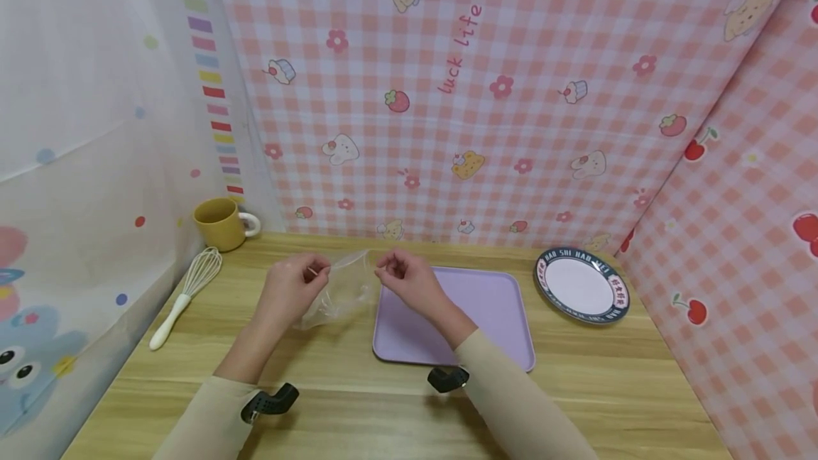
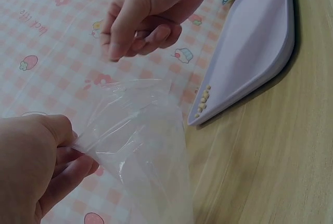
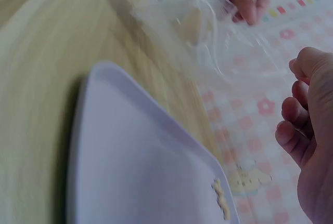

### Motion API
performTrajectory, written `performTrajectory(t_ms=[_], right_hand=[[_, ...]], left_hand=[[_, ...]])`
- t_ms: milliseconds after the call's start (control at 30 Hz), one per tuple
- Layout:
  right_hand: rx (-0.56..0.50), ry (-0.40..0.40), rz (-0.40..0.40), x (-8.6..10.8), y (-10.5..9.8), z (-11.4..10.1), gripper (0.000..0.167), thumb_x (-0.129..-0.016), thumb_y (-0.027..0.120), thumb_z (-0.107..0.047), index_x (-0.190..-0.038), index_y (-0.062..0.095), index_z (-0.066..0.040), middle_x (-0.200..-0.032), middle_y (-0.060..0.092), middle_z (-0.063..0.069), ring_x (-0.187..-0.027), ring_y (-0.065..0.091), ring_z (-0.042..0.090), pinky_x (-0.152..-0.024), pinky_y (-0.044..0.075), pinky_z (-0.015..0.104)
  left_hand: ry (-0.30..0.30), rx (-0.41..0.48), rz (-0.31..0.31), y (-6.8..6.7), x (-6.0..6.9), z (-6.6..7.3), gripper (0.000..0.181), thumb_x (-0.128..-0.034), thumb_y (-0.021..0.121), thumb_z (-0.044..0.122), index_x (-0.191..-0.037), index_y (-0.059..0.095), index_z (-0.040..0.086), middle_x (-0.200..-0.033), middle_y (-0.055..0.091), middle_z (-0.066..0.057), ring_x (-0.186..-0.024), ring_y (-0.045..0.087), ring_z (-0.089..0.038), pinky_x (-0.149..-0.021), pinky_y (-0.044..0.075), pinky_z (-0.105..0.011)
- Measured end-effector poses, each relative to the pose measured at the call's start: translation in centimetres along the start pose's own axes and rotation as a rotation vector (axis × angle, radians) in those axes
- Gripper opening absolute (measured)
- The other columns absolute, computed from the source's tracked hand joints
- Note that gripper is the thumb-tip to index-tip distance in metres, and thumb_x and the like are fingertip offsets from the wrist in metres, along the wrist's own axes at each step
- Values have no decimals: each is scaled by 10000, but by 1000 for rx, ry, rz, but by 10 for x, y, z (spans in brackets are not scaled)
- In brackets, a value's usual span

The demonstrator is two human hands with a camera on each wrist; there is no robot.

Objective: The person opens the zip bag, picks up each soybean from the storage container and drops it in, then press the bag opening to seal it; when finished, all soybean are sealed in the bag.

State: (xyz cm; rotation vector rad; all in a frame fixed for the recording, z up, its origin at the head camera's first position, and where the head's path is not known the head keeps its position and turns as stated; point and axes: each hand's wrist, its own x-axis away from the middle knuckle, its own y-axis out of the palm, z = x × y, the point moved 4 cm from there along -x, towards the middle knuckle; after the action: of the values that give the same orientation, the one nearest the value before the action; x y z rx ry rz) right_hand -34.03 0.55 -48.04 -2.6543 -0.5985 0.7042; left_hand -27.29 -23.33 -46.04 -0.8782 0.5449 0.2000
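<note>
My left hand pinches the edge of a clear plastic bag between thumb and fingers, above the table. The bag hangs loose and crinkled; the left wrist view shows its upper edge close up. My right hand is just right of the bag, over the lilac tray, fingers curled and thumb near the index finger. In the left wrist view a gap shows between the right fingertips and the bag, and nothing is visible in them. Small beige beans lie in one corner of the tray.
A yellow mug with a white handle stands at the back left, with a white whisk in front of it. On the right lies a plate with a dark patterned rim. Patterned cloths hang behind and at both sides.
</note>
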Motion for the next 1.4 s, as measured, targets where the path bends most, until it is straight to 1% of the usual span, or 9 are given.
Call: performTrajectory(t_ms=[300, 433, 600, 700, 800, 933, 1067, 1200, 1400], right_hand=[[40, 103, 32, 4, -36, 27, 63, -1030, 756, -40, -1089, 736, -37, -863, 625, 15, -764, 544, 150, -649, 446, 246], [137, 137, 36, 7, -49, 46, 67, -1016, 760, -48, -1077, 732, -55, -885, 622, 9, -778, 553, 140, -671, 461, 249], [248, 126, 11, 10, -58, 64, 80, -976, 784, -11, -1038, 734, -25, -855, 639, 22, -734, 560, 143, -653, 473, 264], [301, 135, -8, 10, -60, 72, 101, -966, 798, -12, -1052, 745, -13, -861, 661, 15, -748, 578, 143, -668, 498, 279], [378, 154, -23, 9, -59, 80, 123, -962, 816, -29, -1071, 760, -34, -878, 683, 3, -782, 608, 144, -712, 538, 315], [482, 157, -43, 6, -55, 85, 142, -955, 832, -55, -1086, 778, -71, -899, 715, -2, -827, 654, 150, -775, 581, 367], [552, 162, -62, 2, -51, 88, 169, -960, 831, -78, -1124, 793, -86, -932, 737, -7, -862, 676, 150, -808, 590, 374], [588, 176, -76, 0, -48, 92, 187, -968, 838, -88, -1152, 805, -94, -960, 752, 0, -882, 684, 153, -827, 589, 368], [592, 193, -76, -1, -47, 93, 160, -970, 850, -84, -1128, 825, -99, -968, 749, 9, -887, 685, 161, -831, 589, 380]], left_hand=[[4, 6, -5, 0, -1, -1, 41, -990, 772, 71, -1012, 807, 71, -892, 778, -53, -764, 728, -199, -693, 609, -427], [-6, 8, -7, 1, 0, -2, 51, -976, 790, 54, -1008, 805, 91, -900, 780, -50, -763, 726, -196, -697, 610, -429], [-5, 10, -14, 1, 3, -2, 60, -965, 798, 47, -1010, 805, 87, -900, 779, -48, -764, 726, -191, -698, 609, -424], [4, 12, -9, 1, 3, -2, 62, -967, 797, 44, -1011, 805, 87, -904, 779, -55, -768, 729, -195, -696, 612, -423], [11, 14, -3, 0, 2, -3, 64, -964, 798, 40, -1002, 801, 92, -906, 780, -56, -769, 732, -196, -698, 615, -426], [19, 14, 1, 0, 1, -4, 63, -963, 796, 34, -997, 801, 87, -905, 780, -55, -765, 733, -199, -695, 617, -432], [22, 9, 4, -1, 1, -4, 61, -963, 798, 37, -990, 800, 91, -903, 782, -53, -762, 738, -201, -694, 620, -443], [15, 3, -7, -1, 1, -4, 52, -969, 791, 46, -993, 800, 92, -909, 782, -56, -771, 741, -201, -702, 623, -444], [6, 10, -15, -1, 1, -1, 63, -967, 791, 37, -998, 800, 91, -918, 783, -61, -783, 740, -204, -714, 626, -445]])
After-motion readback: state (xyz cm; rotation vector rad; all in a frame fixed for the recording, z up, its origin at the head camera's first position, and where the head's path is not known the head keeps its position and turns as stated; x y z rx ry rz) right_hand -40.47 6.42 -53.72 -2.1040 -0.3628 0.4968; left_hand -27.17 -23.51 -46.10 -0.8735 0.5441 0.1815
